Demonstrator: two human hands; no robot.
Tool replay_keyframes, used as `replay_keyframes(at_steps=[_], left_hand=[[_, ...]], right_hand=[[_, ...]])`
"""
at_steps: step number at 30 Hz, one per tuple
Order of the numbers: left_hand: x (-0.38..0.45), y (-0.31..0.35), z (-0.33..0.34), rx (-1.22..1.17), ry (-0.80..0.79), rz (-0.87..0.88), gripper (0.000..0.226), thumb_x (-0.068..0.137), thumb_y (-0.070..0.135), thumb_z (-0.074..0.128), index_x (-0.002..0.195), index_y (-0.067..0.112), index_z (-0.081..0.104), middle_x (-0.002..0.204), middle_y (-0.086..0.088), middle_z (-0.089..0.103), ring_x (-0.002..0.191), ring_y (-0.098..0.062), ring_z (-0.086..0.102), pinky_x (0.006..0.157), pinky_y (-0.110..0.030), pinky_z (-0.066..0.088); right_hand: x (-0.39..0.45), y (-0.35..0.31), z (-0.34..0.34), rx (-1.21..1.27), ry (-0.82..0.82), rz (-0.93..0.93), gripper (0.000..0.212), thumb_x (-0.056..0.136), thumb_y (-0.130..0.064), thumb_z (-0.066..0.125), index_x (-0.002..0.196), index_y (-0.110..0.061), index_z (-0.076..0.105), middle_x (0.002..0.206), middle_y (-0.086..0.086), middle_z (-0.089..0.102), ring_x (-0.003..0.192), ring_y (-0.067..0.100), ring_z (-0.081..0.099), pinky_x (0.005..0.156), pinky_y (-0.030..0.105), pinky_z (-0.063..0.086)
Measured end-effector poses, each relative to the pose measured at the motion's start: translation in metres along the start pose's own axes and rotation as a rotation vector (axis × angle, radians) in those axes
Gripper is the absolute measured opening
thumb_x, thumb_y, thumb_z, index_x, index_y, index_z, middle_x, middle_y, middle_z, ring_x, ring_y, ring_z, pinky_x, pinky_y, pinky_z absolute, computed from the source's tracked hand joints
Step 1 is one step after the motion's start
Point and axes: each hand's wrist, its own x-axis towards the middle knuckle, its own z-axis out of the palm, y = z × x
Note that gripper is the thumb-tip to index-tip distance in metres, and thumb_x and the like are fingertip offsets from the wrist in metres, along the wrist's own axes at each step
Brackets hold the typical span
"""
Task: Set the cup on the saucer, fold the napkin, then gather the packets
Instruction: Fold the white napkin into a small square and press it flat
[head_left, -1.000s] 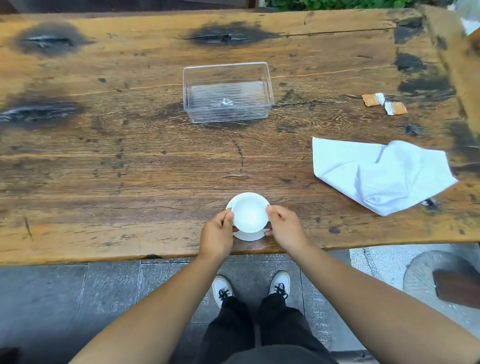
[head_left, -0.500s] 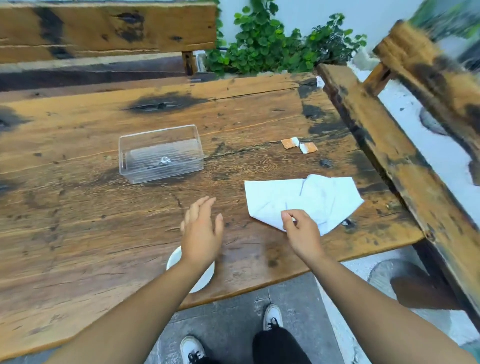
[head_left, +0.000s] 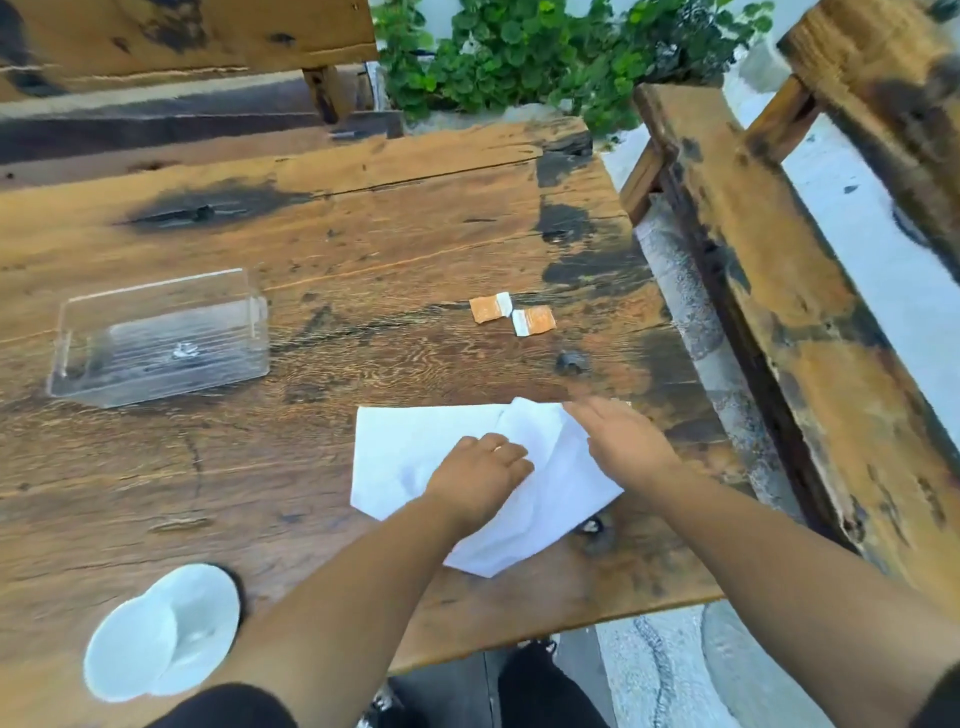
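I am working on the napkin (head_left: 415, 447), which is lying crumpled near the table's (head_left: 363, 234) right front corner, its long axis running from the left back toward the front edge. My left hand (head_left: 475, 480) is pressing down on its middle, fingers curled; my right hand (head_left: 621, 441) is lying open and flat on the raised right flap, so it seems the nearer grip for folding that side over. The napkin is looking white, thin and creased. The cup (head_left: 130, 652) is sitting on the saucer (head_left: 208, 613) by the front edge.
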Motion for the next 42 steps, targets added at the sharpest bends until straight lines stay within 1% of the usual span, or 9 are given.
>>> replay_keyframes(at_steps=[4, 8, 12, 17, 21, 27, 30, 35, 42], left_hand=[[0.023, -0.002, 0.008, 0.134, -0.096, 0.088, 0.042, 0.092, 0.013, 0.045, 0.132, 0.026, 0.042, 0.131, -0.005, 0.050, 0.122, -0.032, 0.040, 0.091, -0.044, 0.032], [0.026, -0.007, 0.012, 0.186, -0.113, 0.089, 0.037, 0.088, 0.012, 0.049, 0.123, 0.025, 0.046, 0.107, -0.010, 0.054, 0.104, -0.033, 0.045, 0.088, -0.045, 0.032], [0.023, -0.012, 0.010, 0.226, -0.086, 0.094, 0.020, 0.085, 0.009, 0.051, 0.105, 0.016, 0.052, 0.116, -0.012, 0.048, 0.104, -0.033, 0.043, 0.088, -0.046, 0.032], [0.014, -0.014, 0.013, 0.208, -0.058, 0.159, 0.031, 0.089, 0.006, 0.042, 0.118, 0.015, 0.040, 0.115, -0.010, 0.054, 0.101, -0.032, 0.046, 0.087, -0.045, 0.032], [0.023, -0.007, 0.014, 0.235, -0.108, 0.163, 0.049, 0.092, 0.013, 0.044, 0.137, 0.027, 0.030, 0.114, -0.011, 0.050, 0.103, -0.034, 0.043, 0.089, -0.046, 0.030], [0.025, -0.007, 0.004, 0.319, 0.012, 0.250, 0.009, 0.079, 0.017, 0.060, 0.086, 0.023, 0.059, 0.092, -0.005, 0.058, 0.081, -0.027, 0.053, 0.075, -0.036, 0.045], [0.013, -0.014, 0.001, 0.287, 0.159, 0.254, 0.010, 0.073, 0.019, 0.067, 0.080, 0.025, 0.064, 0.098, 0.001, 0.066, 0.083, -0.024, 0.060, 0.071, -0.031, 0.048], [-0.030, -0.031, -0.022, 0.111, 0.323, -0.009, 0.021, 0.062, 0.007, 0.074, 0.074, 0.020, 0.064, 0.076, 0.006, 0.067, 0.076, -0.020, 0.061, 0.064, -0.031, 0.044], [-0.119, -0.109, -0.107, -0.134, 0.581, -0.602, 0.002, 0.081, 0.017, 0.063, 0.081, 0.015, 0.063, 0.072, -0.006, 0.066, 0.075, -0.031, 0.059, 0.073, -0.040, 0.039]], right_hand=[[0.020, 0.002, 0.010, -0.133, 0.027, -0.204, 0.075, 0.087, -0.003, 0.052, 0.143, -0.042, 0.020, 0.154, 0.008, 0.025, 0.136, 0.034, 0.029, 0.101, 0.050, 0.036], [0.030, 0.006, 0.021, -0.176, 0.018, -0.324, 0.044, 0.093, -0.021, 0.051, 0.135, -0.034, 0.043, 0.154, 0.008, 0.027, 0.139, 0.033, 0.024, 0.106, 0.048, 0.028], [0.027, 0.010, 0.026, -0.105, 0.041, -0.358, 0.029, 0.093, -0.025, 0.049, 0.119, -0.024, 0.061, 0.147, 0.010, 0.041, 0.132, 0.034, 0.035, 0.103, 0.044, 0.031], [0.020, 0.015, 0.021, -0.112, 0.015, -0.289, 0.033, 0.094, -0.022, 0.046, 0.124, -0.024, 0.059, 0.149, 0.006, 0.039, 0.135, 0.027, 0.032, 0.105, 0.042, 0.030], [0.021, 0.012, 0.019, -0.139, -0.020, -0.270, 0.035, 0.094, -0.020, 0.043, 0.126, -0.025, 0.056, 0.151, 0.004, 0.035, 0.136, 0.026, 0.028, 0.106, 0.043, 0.029], [0.021, 0.015, 0.019, -0.156, -0.057, -0.229, 0.034, 0.095, -0.021, 0.042, 0.126, -0.024, 0.057, 0.150, 0.004, 0.035, 0.135, 0.027, 0.030, 0.106, 0.044, 0.032], [0.017, 0.017, 0.016, -0.168, -0.057, -0.220, 0.035, 0.096, -0.020, 0.043, 0.127, -0.023, 0.057, 0.150, 0.003, 0.036, 0.133, 0.026, 0.034, 0.104, 0.042, 0.034], [-0.003, 0.019, -0.006, 0.004, 0.008, -0.205, 0.033, 0.095, -0.019, 0.046, 0.125, -0.022, 0.060, 0.142, -0.003, 0.049, 0.128, 0.021, 0.040, 0.105, 0.037, 0.035], [-0.025, 0.019, -0.135, 0.396, 0.419, -0.139, 0.022, 0.088, -0.006, 0.057, 0.105, -0.012, 0.070, 0.108, 0.006, 0.070, 0.101, 0.024, 0.060, 0.084, 0.028, 0.041]])
